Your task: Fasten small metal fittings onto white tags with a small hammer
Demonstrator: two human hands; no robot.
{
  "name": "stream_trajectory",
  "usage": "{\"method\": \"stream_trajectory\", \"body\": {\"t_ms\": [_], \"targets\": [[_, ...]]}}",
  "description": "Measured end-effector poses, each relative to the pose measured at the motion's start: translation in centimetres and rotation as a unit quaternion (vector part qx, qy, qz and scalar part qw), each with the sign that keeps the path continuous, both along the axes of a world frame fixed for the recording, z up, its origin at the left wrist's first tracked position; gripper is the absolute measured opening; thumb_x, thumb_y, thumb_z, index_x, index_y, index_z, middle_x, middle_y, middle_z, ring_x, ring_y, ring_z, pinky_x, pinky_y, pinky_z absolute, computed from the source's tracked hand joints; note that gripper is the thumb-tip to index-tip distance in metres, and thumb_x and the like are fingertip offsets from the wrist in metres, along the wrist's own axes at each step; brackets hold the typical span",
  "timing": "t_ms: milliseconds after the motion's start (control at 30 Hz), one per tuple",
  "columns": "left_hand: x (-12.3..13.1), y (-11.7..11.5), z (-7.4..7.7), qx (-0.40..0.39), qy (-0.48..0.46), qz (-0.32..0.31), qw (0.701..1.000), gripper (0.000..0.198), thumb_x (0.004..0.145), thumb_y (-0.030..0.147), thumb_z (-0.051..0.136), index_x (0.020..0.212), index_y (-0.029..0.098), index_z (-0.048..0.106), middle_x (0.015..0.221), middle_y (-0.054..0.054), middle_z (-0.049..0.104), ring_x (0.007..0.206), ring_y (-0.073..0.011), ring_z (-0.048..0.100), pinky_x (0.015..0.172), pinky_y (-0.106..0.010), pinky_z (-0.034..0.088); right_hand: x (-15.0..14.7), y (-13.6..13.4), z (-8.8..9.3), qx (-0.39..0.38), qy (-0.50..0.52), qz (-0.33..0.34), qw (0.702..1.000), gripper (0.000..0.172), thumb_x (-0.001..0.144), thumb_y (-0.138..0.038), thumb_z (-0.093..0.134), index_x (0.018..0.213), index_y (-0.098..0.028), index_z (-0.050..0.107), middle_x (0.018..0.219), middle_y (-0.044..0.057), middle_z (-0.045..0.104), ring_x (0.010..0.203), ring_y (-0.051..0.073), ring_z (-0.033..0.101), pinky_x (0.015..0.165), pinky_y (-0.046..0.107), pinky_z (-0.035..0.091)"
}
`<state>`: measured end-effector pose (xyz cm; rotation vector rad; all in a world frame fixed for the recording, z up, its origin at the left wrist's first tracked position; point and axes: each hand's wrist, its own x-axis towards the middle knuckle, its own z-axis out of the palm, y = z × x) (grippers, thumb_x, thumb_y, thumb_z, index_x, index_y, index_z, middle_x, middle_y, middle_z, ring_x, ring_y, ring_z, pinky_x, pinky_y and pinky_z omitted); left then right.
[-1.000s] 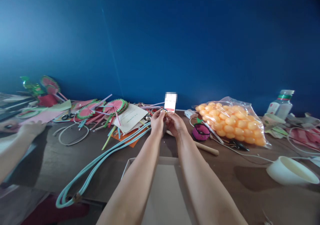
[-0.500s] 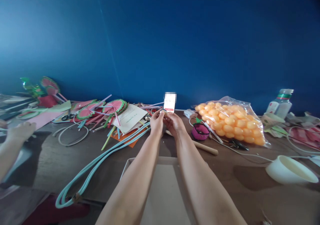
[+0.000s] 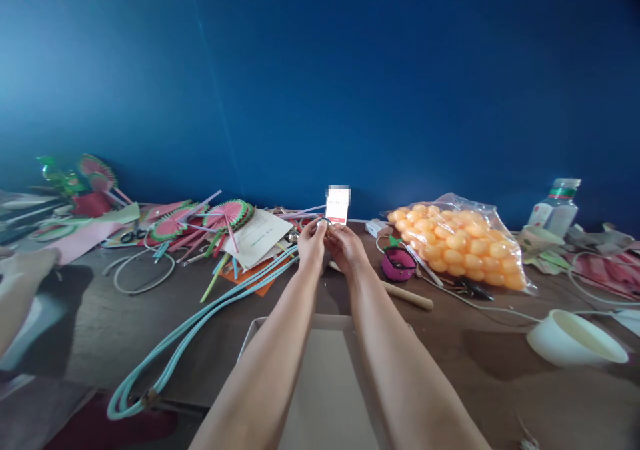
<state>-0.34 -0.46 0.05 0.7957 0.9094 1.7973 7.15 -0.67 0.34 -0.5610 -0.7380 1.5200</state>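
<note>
My left hand [image 3: 311, 243] and my right hand [image 3: 346, 246] are held together out in front of me above the brown table [image 3: 125, 330]. Both pinch a small item between their fingertips, with a thin ring just showing there; what it is I cannot make out. Right behind the fingertips a white phone [image 3: 337, 205] with a red strip stands upright against the blue wall. Under my forearms lies an open flat cardboard box [image 3: 330, 397].
Light blue tubing [image 3: 200, 323] loops across the table on the left. Pink paper fans [image 3: 227, 213], straws and papers pile up behind it. A bag of orange balls [image 3: 457, 243], a pink purse [image 3: 399, 263], a wooden stick [image 3: 405, 295], a white bowl [image 3: 575, 338] and a bottle [image 3: 557, 211] stand right. Another person's hand [image 3: 23, 273] rests far left.
My hands have stayed pinched together in the same place. The other person's hand at the far left has drawn back toward the edge of the view.
</note>
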Motion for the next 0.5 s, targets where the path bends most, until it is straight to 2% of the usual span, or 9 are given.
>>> {"method": "stream_trajectory", "body": {"t_ms": [167,333,500], "targets": [[-0.12,0.17,0.07,0.015,-0.015,-0.012,1.000,0.035,0.064,0.038,0.072,0.090,0.015,0.069,0.078,-0.005,0.067,0.072,-0.0160,0.062,0.068,-0.028,0.047,-0.09,-0.02,-0.03,0.003,0.020,0.004,1.000,0.024,0.058,-0.024,0.078,0.070,-0.019,0.057,0.061,-0.004,0.058,0.053,0.008,0.051,0.058,0.022,0.052],[-0.03,-0.31,0.58,-0.022,-0.060,-0.041,0.997,0.032,0.065,0.038,0.072,0.085,0.014,0.068,0.073,-0.004,0.066,0.064,-0.0135,0.060,0.064,-0.027,0.047,0.04,0.08,0.06,-0.028,0.046,0.001,0.999,0.018,0.062,-0.021,0.074,0.070,-0.018,0.058,0.061,-0.003,0.058,0.050,0.008,0.050,0.053,0.021,0.052],[-0.06,-0.03,0.11,-0.033,-0.085,-0.072,0.993,0.033,0.065,0.040,0.071,0.083,0.013,0.066,0.070,-0.005,0.065,0.059,-0.0130,0.060,0.058,-0.026,0.047,0.14,0.02,0.38,-0.072,0.060,-0.005,0.996,0.019,0.065,-0.023,0.074,0.071,-0.016,0.057,0.056,-0.004,0.055,0.045,0.005,0.046,0.046,0.017,0.047]]}}
